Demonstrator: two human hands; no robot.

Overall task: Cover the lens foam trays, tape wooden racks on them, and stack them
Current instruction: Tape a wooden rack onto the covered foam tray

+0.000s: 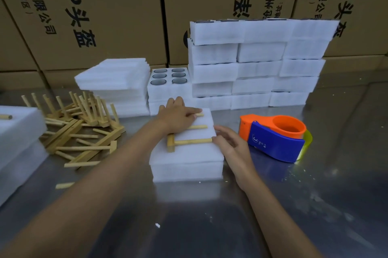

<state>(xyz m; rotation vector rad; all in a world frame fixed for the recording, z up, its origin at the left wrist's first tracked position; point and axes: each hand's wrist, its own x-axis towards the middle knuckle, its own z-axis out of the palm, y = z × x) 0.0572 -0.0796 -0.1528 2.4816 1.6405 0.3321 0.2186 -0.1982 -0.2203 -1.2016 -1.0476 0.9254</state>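
The covered foam tray (186, 152) sits mid-table, soft white and blocky, a pale wooden rack (189, 136) lying on it untaped. Left hand (178, 117) presses flat on the pegs; right hand (228, 142), relaxed open, touches the tray's edge. Tape dispenser (275, 138) waits beside; taping and stacking remain

A covered foam tray (186, 161) sits on the tabletop (210, 226) with a wooden rack (189, 141) lying flat on top. The left hand (178, 117) presses the rack; the right hand (228, 142) touches the tray's right edge, near the tape dispenser (275, 138).
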